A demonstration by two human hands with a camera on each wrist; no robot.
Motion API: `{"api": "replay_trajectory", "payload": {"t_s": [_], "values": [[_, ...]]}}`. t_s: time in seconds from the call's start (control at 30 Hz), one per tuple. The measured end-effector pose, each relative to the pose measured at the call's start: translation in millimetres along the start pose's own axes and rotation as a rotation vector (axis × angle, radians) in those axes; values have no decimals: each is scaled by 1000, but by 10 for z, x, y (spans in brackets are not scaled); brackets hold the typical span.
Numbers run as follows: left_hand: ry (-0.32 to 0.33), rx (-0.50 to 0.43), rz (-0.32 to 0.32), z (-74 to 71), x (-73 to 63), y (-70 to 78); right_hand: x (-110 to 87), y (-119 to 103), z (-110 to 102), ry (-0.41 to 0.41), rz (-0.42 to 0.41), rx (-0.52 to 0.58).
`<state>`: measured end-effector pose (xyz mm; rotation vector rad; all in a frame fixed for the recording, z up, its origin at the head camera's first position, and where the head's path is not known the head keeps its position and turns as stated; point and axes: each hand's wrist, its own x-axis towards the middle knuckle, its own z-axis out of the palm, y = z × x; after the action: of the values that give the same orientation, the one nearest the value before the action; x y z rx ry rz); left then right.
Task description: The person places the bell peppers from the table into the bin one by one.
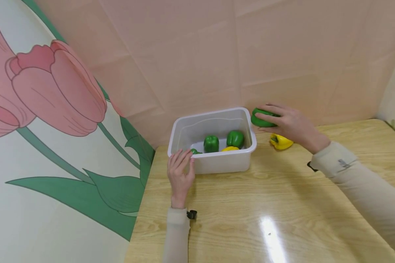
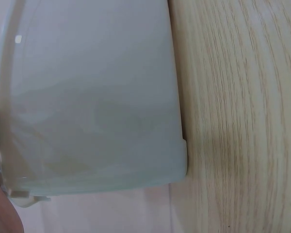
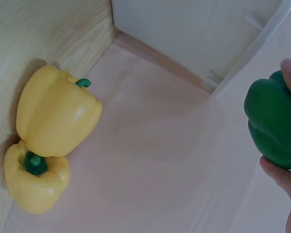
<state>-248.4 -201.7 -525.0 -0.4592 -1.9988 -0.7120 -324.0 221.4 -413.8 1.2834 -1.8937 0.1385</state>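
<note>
- Green and glossy, the bell pepper point(image 1: 256, 119) is held up at the right end of the pale bin, just beside its rim in my head view; the right wrist view shows a gap between pepper and bin.
- I see the right hand point(image 1: 291, 123) grasping that pepper, fingers over one side and thumb on the other.
- The bin point(image 1: 221, 164) stands upright on the table. Inside I count two whole green peppers point(image 1: 211, 143), a yellow pepper point(image 1: 230, 148) partly hidden by the near wall, and a bit of something green point(image 1: 195, 151) beside the left fingers.
- The left hand point(image 1: 179, 171) lies on the near rim towards the left corner, fingers extended and gripping nothing that I can see; my left wrist view is mostly the bin's outer wall.
- To the right of the bin, below the right hand, sits a yellow bell pepper point(image 1: 281, 141). My right wrist view shows two yellow ones side by side; I cannot tell whether they touch.
- Both arms wear beige sleeves point(image 1: 177, 233), with a small black device point(image 1: 192, 214) at the left wrist.
- The wood-grained table point(image 1: 230, 212) catches a bright reflection.
- Behind is a creased pinkish sheet point(image 1: 190, 54), with a painted tulip point(image 1: 59, 87) on the left wall.
</note>
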Motion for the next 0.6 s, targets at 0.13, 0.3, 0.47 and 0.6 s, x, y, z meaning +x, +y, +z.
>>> {"api": "replay_trajectory", "payload": {"t_s": [0.13,0.3,0.47,0.6], "values": [[1,-2,3,4,0,-5,77,-26,-11,9,-22,-14],[3,-9,10,5,5,-6,172,-72,24,47,50,35],[4,-12,13,8,7,-9,238,-87,73,100,87,74],[3,-9,14,8,3,-11,266,-94,90,102,83,73]]}}
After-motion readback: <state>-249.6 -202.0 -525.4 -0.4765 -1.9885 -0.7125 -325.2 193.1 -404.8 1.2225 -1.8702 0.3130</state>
